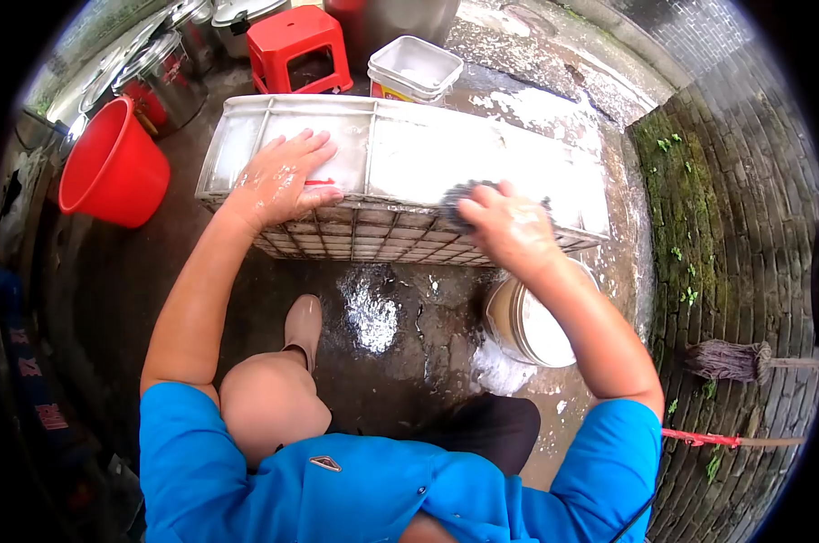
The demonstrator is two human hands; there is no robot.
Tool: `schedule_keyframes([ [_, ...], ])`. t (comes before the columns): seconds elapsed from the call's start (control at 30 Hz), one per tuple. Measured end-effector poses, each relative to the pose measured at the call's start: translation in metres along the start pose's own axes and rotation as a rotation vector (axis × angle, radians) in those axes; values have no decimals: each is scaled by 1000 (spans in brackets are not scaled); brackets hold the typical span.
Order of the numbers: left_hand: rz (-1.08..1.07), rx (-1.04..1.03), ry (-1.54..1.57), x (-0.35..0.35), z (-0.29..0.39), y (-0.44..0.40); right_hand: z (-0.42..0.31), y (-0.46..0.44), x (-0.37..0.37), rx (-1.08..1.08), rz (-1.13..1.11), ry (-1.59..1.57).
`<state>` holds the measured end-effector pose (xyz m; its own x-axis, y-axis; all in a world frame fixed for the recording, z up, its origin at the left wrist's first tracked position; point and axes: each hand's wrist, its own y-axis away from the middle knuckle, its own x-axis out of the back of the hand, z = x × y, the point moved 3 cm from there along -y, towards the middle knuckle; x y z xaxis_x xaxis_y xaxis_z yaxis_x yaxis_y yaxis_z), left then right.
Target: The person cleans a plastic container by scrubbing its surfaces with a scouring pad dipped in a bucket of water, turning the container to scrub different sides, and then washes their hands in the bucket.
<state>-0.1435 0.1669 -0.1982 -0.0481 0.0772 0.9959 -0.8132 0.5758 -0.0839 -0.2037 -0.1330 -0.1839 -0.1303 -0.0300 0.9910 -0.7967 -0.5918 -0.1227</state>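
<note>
A white plastic crate [409,149] lies on its side on the wet floor, with its grid face toward me and white suds over its upper side. My left hand [281,181] rests on the left part of that upper side, wet, with fingers spread. Near the crate's front edge, on the right, my right hand [515,226] grips a dark scouring pad [452,206] pressed against the foamy surface. The pad looks slightly blurred, and the fingers partly cover it.
Behind the crate are a red stool [298,41] and a square white tub [416,68]. A red bucket [115,167] and metal pots [161,81] stand left. A round bucket [527,321] sits below my right forearm. A mop [726,360] is by the brick wall [744,226].
</note>
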Motion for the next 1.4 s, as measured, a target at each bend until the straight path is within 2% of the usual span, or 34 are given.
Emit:
schedule_keyframes([
  [0.03, 1, 4, 5, 2, 2, 0, 16, 16, 2, -96, -116, 83],
  [0.07, 8, 7, 8, 5, 5, -2, 34, 33, -3, 25, 9, 87],
  [0.17, 20, -43, -34, 2, 17, -8, 53, 40, -9, 11, 18, 131],
  [0.27, -10, -20, -31, -1, 27, -14, 81, 63, -3, 17, 125, 8],
  [0.33, -43, -20, -4, 4, 33, -18, 105, 98, 2, -106, 329, -89],
  [0.4, 31, -30, -36, 1, 30, -17, 119, 149, -3, -226, 590, -84],
  [0.47, 50, -49, -12, 1, 32, -19, 126, 206, -38, -363, 691, -210],
  [0.53, -4, -42, 4, 10, 37, -21, 138, 260, -122, -737, 619, -568],
  [0.57, 16, -9, 121, 7, 36, -22, 134, 262, -138, -850, 383, -527],
  [0.6, 10, -25, 113, 5, 44, -26, 126, 264, -156, -956, 140, -486],
  [0.67, 75, -64, 14, 4, 67, -41, 119, 277, -224, -1150, -170, -398],
  [0.73, 71, -175, -19, -7, 99, -69, 125, 312, -336, -1037, -304, -122],
  [0.77, 24, -251, 1, -12, 123, -87, 121, 314, -338, -1055, -300, -128],
  [0.83, -13, -362, 53, -22, 170, -120, 101, 305, -336, -1132, -554, -768],
  [0.9, 8, -410, 84, -27, 210, -153, 95, 292, -308, -1152, -651, -1093],
  [1.0, -117, -365, 107, -37, 252, -183, 98, 255, -203, -1099, -124, -1672],
  [1.03, -180, -328, 79, -44, 260, -188, 98, 240, -151, -1019, 67, -1768],
  [1.07, -243, -295, 48, -50, 266, -190, 110, 229, -116, -853, 147, -1792],
  [1.1, -223, -285, -16, -52, 269, -191, 114, 209, -70, -798, 298, -1669],
  [1.17, -195, -290, 0, -61, 268, -188, 128, 170, -14, -755, 426, -1207],
  [1.2, -148, -288, 15, -58, 268, -191, 126, 142, 11, -752, 364, -1164],
  [1.23, -224, -259, -16, -53, 270, -191, 117, 112, 32, -771, 352, -1022],
  [1.27, -389, -267, -86, -46, 270, -193, 122, 85, 31, -680, 322, -651],
  [1.3, -342, -259, -78, -47, 269, -195, 129, 61, 15, -580, 323, -383],
  [1.33, -298, -257, -73, -53, 266, -196, 131, 50, 6, -639, 211, -144],
  [1.4, -123, -287, 46, -59, 265, -192, 174, 49, -22, -760, 11, 121],
])
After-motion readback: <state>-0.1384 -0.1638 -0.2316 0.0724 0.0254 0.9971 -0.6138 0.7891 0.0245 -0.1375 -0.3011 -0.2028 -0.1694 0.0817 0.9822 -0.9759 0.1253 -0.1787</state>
